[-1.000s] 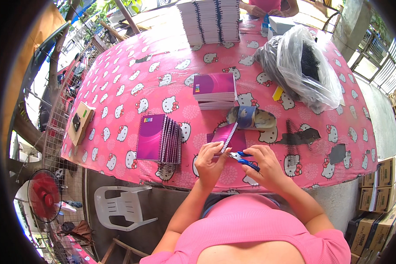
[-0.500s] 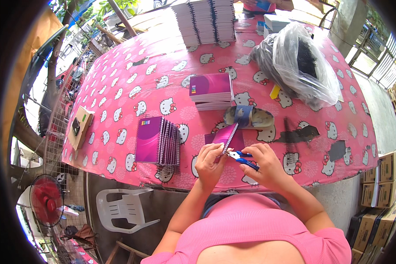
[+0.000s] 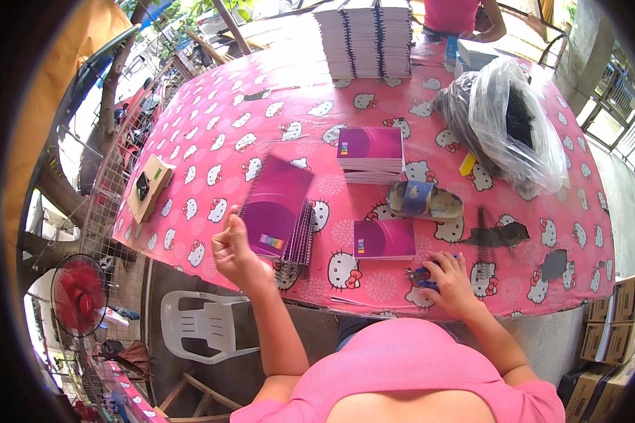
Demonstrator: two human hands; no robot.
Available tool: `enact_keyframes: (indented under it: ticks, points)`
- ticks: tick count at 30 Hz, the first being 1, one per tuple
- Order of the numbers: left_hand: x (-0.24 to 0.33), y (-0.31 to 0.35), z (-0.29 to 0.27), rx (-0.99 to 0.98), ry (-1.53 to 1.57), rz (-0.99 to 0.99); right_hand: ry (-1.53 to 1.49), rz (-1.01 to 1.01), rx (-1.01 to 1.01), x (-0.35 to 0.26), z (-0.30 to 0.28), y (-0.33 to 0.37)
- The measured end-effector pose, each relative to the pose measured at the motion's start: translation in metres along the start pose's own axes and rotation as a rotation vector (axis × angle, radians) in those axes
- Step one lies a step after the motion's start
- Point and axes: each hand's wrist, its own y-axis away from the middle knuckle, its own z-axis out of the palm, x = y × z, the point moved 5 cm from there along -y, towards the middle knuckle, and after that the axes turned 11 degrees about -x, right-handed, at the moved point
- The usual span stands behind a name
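My left hand (image 3: 240,254) grips a purple spiral notebook (image 3: 282,187) by its edge, tilted and slightly blurred. Under and beside that notebook is a pile of purple spiral notebooks (image 3: 303,243), partly hidden. At the table's near side my right hand (image 3: 450,282) is closed round blue-handled pliers (image 3: 422,276), low on the cloth. Just beyond the pliers lies a purple-covered booklet (image 3: 384,240). A stack of purple-covered booklets (image 3: 370,144) stands farther back. Between them sits a pale roundish bundle with a blue band (image 3: 423,199).
A pink patterned cloth (image 3: 212,127) covers the table. Tall stacks of bound books (image 3: 363,42) stand at the back, near another person (image 3: 458,17). A clear plastic bag with dark contents (image 3: 508,127) lies at right, a cardboard piece (image 3: 150,187) at left. A white chair (image 3: 204,324) stands below.
My left hand has carried the notebook left and over the spiral notebook pile. The pliers have come away from its coil, and my right hand has lowered them toward the cloth. The view has shifted left.
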Motion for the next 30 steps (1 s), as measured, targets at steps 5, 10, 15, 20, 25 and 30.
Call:
enact_keyframes:
  ticks: [5,10,15,20,25,30]
  points:
    - [-0.062,0.001,-0.074,0.144,-0.283,-0.06,-0.57,0.41,-0.058,0.021,0.003,-0.049]
    - [-0.071,0.008,-0.065,0.159,-0.321,0.031,-0.384,0.634,-0.172,0.007,0.034,-0.09]
    - [-0.029,0.007,-0.055,0.06,-0.369,0.209,-0.524,0.442,0.063,0.03,0.043,-0.077]
    - [0.039,0.054,0.046,-0.394,-0.416,0.353,-1.063,0.265,0.165,0.031,0.028,-0.078]
    - [-0.044,0.133,0.134,-1.139,-0.86,0.423,-1.156,0.1,0.137,0.016,0.063,-0.089]
    - [-0.076,0.141,0.132,-1.248,-0.666,0.381,-0.296,0.283,0.252,0.123,0.013,-0.042]
